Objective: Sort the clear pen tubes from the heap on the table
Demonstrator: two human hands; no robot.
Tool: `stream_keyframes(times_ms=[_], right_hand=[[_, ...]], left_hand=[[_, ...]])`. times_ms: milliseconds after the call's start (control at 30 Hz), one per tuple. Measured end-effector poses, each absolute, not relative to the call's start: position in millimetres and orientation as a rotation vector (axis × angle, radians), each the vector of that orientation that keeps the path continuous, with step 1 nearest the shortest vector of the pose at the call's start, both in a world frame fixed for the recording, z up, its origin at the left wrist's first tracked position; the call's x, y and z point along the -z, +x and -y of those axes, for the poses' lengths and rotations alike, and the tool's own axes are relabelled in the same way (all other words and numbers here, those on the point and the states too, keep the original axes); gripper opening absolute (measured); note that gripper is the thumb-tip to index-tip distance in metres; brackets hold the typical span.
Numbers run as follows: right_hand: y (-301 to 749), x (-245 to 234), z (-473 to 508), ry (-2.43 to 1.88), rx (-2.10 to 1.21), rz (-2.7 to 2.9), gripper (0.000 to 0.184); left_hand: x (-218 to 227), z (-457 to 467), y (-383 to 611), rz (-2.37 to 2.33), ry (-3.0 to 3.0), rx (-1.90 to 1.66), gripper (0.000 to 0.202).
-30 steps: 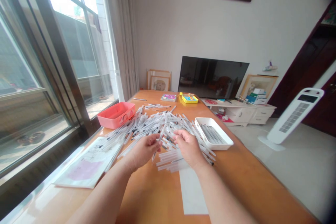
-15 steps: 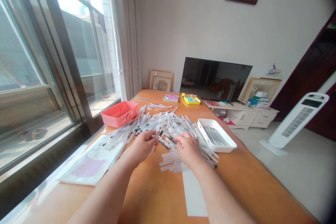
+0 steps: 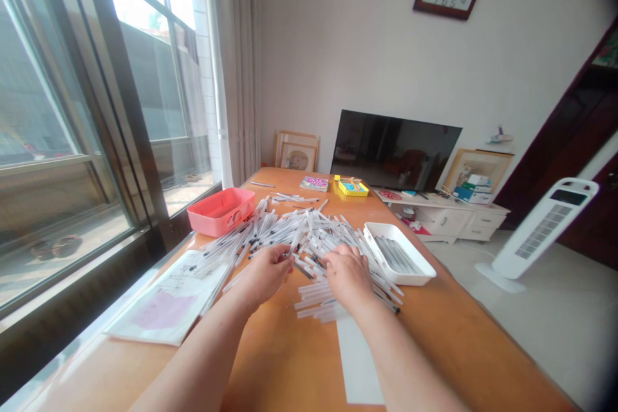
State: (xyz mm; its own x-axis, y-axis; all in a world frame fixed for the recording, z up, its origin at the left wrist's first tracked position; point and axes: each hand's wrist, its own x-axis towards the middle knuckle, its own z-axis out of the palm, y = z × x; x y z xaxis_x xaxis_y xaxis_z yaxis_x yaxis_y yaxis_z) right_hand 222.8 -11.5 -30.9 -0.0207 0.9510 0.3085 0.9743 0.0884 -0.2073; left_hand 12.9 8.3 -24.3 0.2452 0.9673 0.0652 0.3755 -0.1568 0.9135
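A loose heap of clear-barrelled pens [image 3: 284, 226], some with black ends, spreads over the wooden table. My left hand [image 3: 267, 275] is at the near side of the heap, thumb and fingers pinched on a pen [image 3: 295, 239] that points up and away. My right hand [image 3: 349, 273] lies palm down on the heap's right part, its fingers curled; whatever is under them is hidden. Several whitish translucent tubes [image 3: 311, 301] lie side by side just left of my right wrist. A white paper strip [image 3: 355, 360] runs under my right forearm.
A coral plastic box [image 3: 219, 215] stands left of the heap, and a white tray [image 3: 425, 278] holding grey slender sticks stands right. A printed plastic sheet or bag [image 3: 164, 302] lies at left. Farther back are a small booklet [image 3: 313, 183] and a yellow box [image 3: 352, 188].
The view has tilted up slightly. Both hands stay in nearly the same places, the left still pinching, the right still on the heap.
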Motion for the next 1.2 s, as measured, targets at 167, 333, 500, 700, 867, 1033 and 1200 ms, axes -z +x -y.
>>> stream_keyframes(times_ms=[167, 333, 500, 700, 867, 1033, 1200], right_hand=[[224.7, 23.6, -0.1, -1.941, -0.039, 2.087, 0.03], [224.7, 29.0, -16.1, -1.887, -0.057, 2.188, 0.028], [224.7, 32.5, -25.7, -1.832, -0.051, 2.258, 0.026], [225.5, 31.6, -33.7, -1.756, -0.1, 2.322, 0.026], [223.4, 30.3, -38.0, -1.723, -0.178, 2.311, 0.022], [219.5, 30.8, -39.6, -1.677, -0.3, 2.187, 0.013], [216.2, 25.5, -30.5, -1.627, -0.504, 1.976, 0.013]], left_hand=[[28.1, -11.2, 12.9, -1.237, 1.718, -0.892, 0.029], [21.6, -6.3, 14.3, -1.214, 1.7, -0.912, 0.027], [15.0, -0.7, 15.7, -1.194, 1.645, -0.936, 0.03], [16.1, -2.0, 15.6, -1.242, 1.648, -0.956, 0.029], [18.8, -3.1, 16.4, -1.246, 1.665, -0.97, 0.027], [18.0, -2.4, 18.9, -1.217, 1.677, -0.964, 0.026], [15.5, -0.1, 20.0, -1.206, 1.645, -0.939, 0.031]])
